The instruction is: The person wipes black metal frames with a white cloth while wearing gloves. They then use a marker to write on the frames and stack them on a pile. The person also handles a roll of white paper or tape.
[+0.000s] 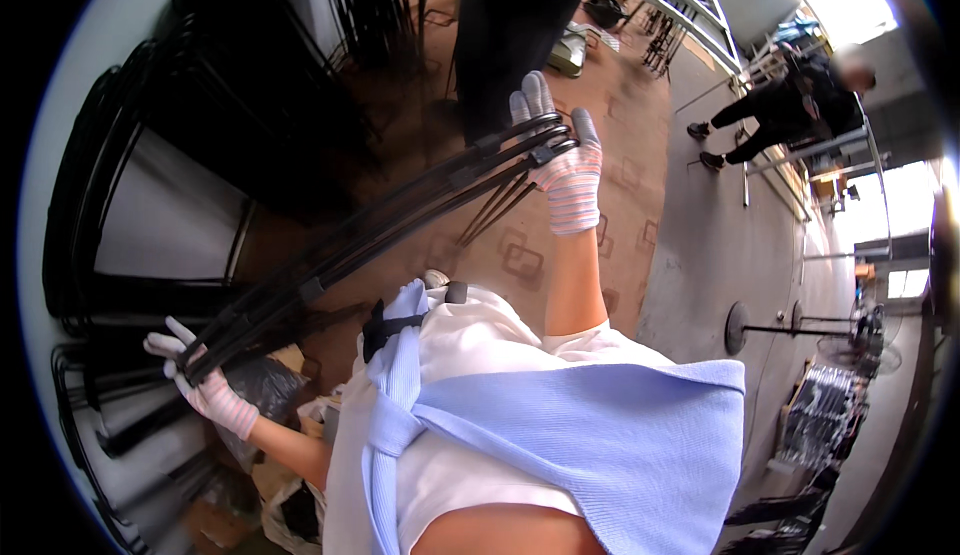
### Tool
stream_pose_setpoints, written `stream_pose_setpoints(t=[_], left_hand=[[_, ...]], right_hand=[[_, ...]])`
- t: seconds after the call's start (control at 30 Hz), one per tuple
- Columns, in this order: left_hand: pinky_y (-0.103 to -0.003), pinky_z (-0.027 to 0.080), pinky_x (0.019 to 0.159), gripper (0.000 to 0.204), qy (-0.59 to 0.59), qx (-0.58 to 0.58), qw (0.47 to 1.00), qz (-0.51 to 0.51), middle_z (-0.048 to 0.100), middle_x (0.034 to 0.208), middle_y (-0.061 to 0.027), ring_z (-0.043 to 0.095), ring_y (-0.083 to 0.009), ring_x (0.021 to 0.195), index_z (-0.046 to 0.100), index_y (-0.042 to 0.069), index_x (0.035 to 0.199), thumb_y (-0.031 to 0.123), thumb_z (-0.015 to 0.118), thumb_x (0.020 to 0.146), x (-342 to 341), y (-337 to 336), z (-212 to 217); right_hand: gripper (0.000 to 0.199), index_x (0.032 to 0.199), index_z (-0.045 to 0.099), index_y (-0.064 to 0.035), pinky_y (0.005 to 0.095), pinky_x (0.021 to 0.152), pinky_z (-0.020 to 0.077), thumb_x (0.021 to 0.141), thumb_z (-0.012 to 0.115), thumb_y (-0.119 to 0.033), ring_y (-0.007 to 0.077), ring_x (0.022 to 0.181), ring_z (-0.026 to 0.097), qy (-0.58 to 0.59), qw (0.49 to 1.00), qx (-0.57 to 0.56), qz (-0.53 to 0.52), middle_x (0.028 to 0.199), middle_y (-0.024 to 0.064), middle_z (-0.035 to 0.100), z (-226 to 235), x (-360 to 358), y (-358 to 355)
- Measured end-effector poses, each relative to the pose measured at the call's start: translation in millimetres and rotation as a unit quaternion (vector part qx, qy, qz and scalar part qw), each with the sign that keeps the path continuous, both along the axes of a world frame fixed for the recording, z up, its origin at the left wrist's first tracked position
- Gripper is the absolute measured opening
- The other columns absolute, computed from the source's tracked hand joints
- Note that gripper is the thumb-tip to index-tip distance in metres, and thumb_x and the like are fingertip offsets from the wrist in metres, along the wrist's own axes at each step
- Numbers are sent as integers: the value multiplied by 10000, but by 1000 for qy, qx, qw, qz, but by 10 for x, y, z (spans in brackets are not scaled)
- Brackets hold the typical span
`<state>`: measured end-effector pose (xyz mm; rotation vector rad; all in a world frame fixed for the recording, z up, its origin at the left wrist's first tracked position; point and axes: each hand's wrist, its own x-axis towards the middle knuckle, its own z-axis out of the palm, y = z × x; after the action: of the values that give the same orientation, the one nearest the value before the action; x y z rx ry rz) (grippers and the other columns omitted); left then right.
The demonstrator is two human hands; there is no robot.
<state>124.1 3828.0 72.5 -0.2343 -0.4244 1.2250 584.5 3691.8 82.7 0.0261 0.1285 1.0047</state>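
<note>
Both my hands wear striped knit gloves and hold a bundle of long, thin black metal tube frames (390, 217) stretched slantwise before me. My right hand (568, 170) is at the upper end, where rounded tube ends lie in the palm with the fingers and thumb around them. At the lower left end, my left hand (207, 385) supports the other ends, its fingers partly spread beyond the tubes. Small dark connector blocks show along the bundle. Tube ends hide part of both palms.
Stacked black frames (70, 205) lean along the left. A person in dark trousers (510, 40) stands close ahead; another person (790, 105) is beside metal racks at right. A crumpled plastic bag (265, 390) lies by my left forearm. A standing fan (870, 340) is at right.
</note>
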Motion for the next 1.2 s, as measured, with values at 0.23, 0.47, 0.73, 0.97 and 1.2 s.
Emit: stream_pose_setpoints(t=[0.23,0.47,0.73,0.97,1.2], left_hand=[[-456,117,1064,336,57,-53,996,-53,581,1103,-44,454,-195,1143,580,26,1038,54,329,816,-140,88,-64],[-425,204,1032,297,26,-82,996,-39,627,993,-49,539,-214,1034,611,69,944,82,343,816,-16,44,79],[-453,231,1018,354,15,-58,987,147,622,1016,-51,530,-208,1050,592,35,990,3,381,708,-140,-71,23],[-513,270,973,168,46,-89,959,265,612,1046,-23,523,-245,1055,558,50,800,47,400,747,-741,158,-5],[-532,316,936,194,65,-196,924,321,637,940,-82,551,-295,1007,492,57,629,75,396,796,-1479,911,-419]], right_hand=[[358,1136,467,55,400,960,357,878,353,-166,316,1072,476,-2,996,-43,-73,1137,162,535,-105,79,31],[98,820,534,-64,351,706,491,749,474,-34,218,743,556,-276,941,-190,-51,755,37,557,-443,600,148],[236,737,587,-104,437,832,440,827,375,-154,270,822,587,-20,975,-72,207,744,50,613,-715,635,1402],[331,886,609,-100,467,842,414,871,311,-244,291,904,573,35,936,-179,301,935,103,623,-602,-328,3019],[230,815,494,-74,461,756,474,872,310,-200,279,748,623,60,922,-199,327,838,91,637,-459,-1306,3982]])
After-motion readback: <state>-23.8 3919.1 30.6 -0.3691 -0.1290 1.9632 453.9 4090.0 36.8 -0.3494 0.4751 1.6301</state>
